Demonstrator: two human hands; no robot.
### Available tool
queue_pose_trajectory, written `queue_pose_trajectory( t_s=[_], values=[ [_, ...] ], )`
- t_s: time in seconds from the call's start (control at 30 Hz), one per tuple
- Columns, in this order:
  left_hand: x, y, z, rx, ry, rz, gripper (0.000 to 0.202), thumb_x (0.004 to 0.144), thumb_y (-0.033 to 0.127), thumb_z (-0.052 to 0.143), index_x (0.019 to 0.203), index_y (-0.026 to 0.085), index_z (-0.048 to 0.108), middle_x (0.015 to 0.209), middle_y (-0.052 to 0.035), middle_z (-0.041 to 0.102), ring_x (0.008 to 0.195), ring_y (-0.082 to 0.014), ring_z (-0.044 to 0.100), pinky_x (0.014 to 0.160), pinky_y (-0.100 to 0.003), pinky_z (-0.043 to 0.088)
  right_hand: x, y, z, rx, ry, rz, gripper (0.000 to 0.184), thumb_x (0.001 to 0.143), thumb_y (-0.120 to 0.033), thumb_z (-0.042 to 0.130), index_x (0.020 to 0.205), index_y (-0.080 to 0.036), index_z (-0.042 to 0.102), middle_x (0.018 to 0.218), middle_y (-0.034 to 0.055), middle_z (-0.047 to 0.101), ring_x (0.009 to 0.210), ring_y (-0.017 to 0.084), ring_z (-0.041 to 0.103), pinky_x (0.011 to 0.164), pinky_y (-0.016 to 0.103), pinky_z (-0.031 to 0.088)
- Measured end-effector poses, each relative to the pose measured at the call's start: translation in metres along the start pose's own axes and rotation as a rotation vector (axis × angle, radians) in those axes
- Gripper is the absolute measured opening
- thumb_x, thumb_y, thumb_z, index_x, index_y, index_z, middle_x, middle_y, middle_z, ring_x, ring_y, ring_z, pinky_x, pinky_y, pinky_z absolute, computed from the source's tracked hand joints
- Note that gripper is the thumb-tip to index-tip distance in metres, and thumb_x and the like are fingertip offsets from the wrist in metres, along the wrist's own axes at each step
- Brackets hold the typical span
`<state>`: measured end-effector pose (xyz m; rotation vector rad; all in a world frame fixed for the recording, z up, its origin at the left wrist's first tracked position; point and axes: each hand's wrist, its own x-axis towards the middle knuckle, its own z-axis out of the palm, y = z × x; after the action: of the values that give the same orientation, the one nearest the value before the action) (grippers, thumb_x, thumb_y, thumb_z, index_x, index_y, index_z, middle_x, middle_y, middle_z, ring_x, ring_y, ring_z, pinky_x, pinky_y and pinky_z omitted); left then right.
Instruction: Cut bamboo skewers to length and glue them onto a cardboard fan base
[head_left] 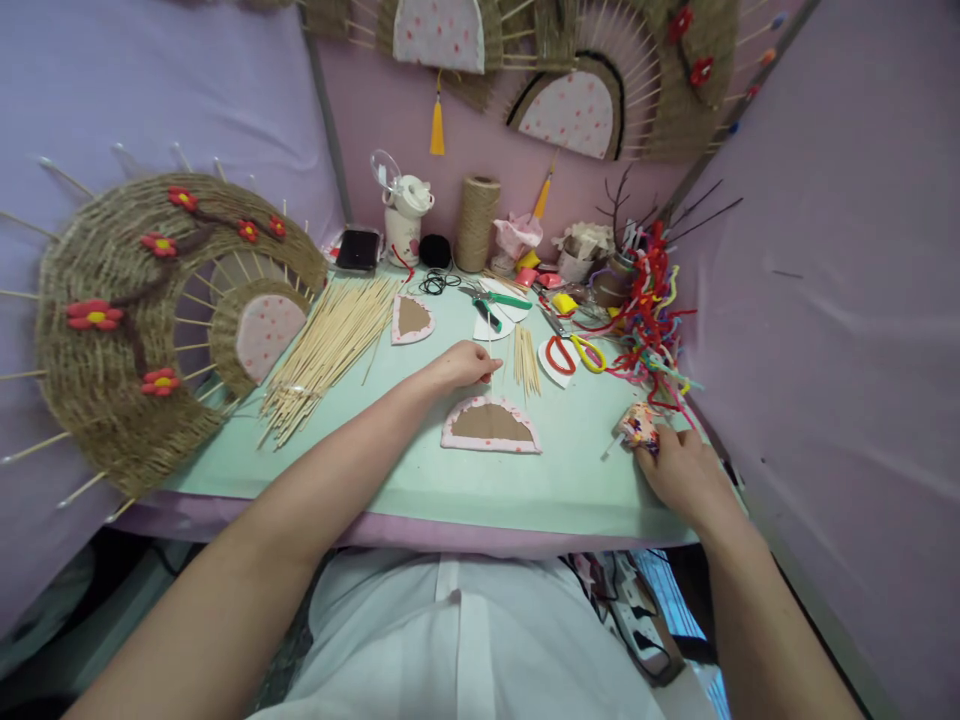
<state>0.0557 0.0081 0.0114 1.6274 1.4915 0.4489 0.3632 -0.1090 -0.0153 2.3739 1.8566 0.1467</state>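
Observation:
My left hand (466, 364) is closed in a pinch on a thin wooden stick (490, 352) standing upright at the top edge of a half-round cardboard piece with pink trim (491, 425). That piece lies flat on the pale green table (375, 450). My right hand (679, 470) rests at the table's right edge, fingers curled around a small patterned object with a white nozzle (636, 426).
A big pile of bamboo sticks (330, 350) lies at left, a small bundle (526, 362) by my left hand. A woven fan with red flowers (142, 320) leans at far left. Scissors (495, 300), twine spool (477, 222), pipe cleaners (652, 310) crowd the back.

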Motion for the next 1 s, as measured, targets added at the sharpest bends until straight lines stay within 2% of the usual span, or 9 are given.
queue_pose_trajectory(
  t_s=[0.13,0.23,0.3,0.37,0.47,0.57,0.73,0.83,1.0],
  values=[
    [0.003,0.002,0.009,0.115,0.079,0.004,0.035,0.081,0.035,0.059,0.052,0.018,0.051,0.045,0.0025,0.040,0.042,-0.0099,0.037,0.045,-0.025,0.026,-0.009,-0.010,-0.022,0.021,0.113,-0.012,0.062,0.088,-0.047,0.046,0.135,-0.008,0.043,0.121,0.0286,0.052,0.109,0.044,0.052,0.081,0.052,0.044],
    [0.003,0.000,0.013,0.158,0.110,0.042,0.034,0.080,0.032,0.061,0.050,0.018,0.049,0.044,0.0029,0.039,0.045,-0.0102,0.036,0.047,-0.025,0.025,-0.005,-0.037,-0.042,0.266,0.212,-0.184,0.053,0.089,-0.041,0.048,0.131,-0.009,0.048,0.118,0.0241,0.058,0.109,0.036,0.055,0.088,0.046,0.043],
    [0.003,-0.002,0.015,0.181,0.116,0.045,0.033,0.079,0.032,0.061,0.051,0.018,0.050,0.045,0.0028,0.040,0.046,-0.0107,0.037,0.048,-0.025,0.025,0.007,-0.067,-0.052,0.542,0.166,-0.317,0.044,0.089,-0.039,0.049,0.125,-0.014,0.054,0.109,0.0160,0.064,0.099,0.027,0.061,0.087,0.038,0.044],
    [0.004,-0.003,0.016,0.190,0.122,0.040,0.032,0.079,0.033,0.060,0.052,0.018,0.052,0.046,0.0025,0.042,0.048,-0.0111,0.039,0.049,-0.025,0.026,0.028,-0.102,-0.056,0.763,0.056,-0.409,0.033,0.087,-0.038,0.051,0.109,-0.017,0.063,0.096,0.0096,0.069,0.085,0.021,0.063,0.079,0.031,0.046],
    [0.007,-0.006,0.017,0.194,0.136,0.048,0.031,0.080,0.037,0.059,0.056,0.016,0.057,0.048,0.0018,0.046,0.051,-0.0119,0.043,0.050,-0.025,0.028,0.064,-0.150,-0.051,0.976,-0.097,-0.408,0.021,0.084,-0.029,0.051,0.085,-0.016,0.067,0.084,0.0056,0.070,0.072,0.015,0.062,0.067,0.025,0.044],
    [0.011,-0.008,0.018,0.237,0.139,0.041,0.031,0.081,0.039,0.057,0.062,0.015,0.062,0.050,0.0001,0.050,0.053,-0.0135,0.046,0.051,-0.025,0.029,0.090,-0.180,-0.039,1.002,-0.135,-0.385,0.023,0.083,-0.030,0.052,0.077,-0.014,0.066,0.069,0.0035,0.068,0.059,0.012,0.057,0.058,0.023,0.040],
    [0.018,-0.010,0.020,0.306,0.133,0.038,0.025,0.081,0.033,0.053,0.071,0.014,0.067,0.060,-0.0044,0.059,0.061,-0.0170,0.055,0.055,-0.026,0.033,0.101,-0.194,-0.023,1.027,-0.171,-0.389,0.034,0.084,-0.037,0.051,0.065,-0.013,0.065,0.050,-0.0016,0.054,0.045,0.009,0.044,0.048,0.021,0.033],
    [0.019,-0.011,0.021,0.316,0.136,0.037,0.027,0.081,0.034,0.052,0.074,0.014,0.069,0.064,-0.0065,0.062,0.067,-0.0198,0.058,0.057,-0.026,0.034,0.101,-0.197,-0.018,1.057,-0.178,-0.389,0.030,0.081,-0.034,0.052,0.066,-0.013,0.066,0.048,-0.0032,0.051,0.045,0.008,0.041,0.046,0.020,0.031],
    [0.021,-0.012,0.021,0.364,0.145,0.045,0.029,0.081,0.036,0.051,0.076,0.014,0.069,0.068,-0.0076,0.064,0.071,-0.0213,0.060,0.057,-0.027,0.035,0.106,-0.202,-0.011,1.088,-0.130,-0.362,0.025,0.077,-0.030,0.053,0.069,-0.013,0.069,0.051,-0.0025,0.054,0.049,0.009,0.044,0.050,0.020,0.034]
  ],
)
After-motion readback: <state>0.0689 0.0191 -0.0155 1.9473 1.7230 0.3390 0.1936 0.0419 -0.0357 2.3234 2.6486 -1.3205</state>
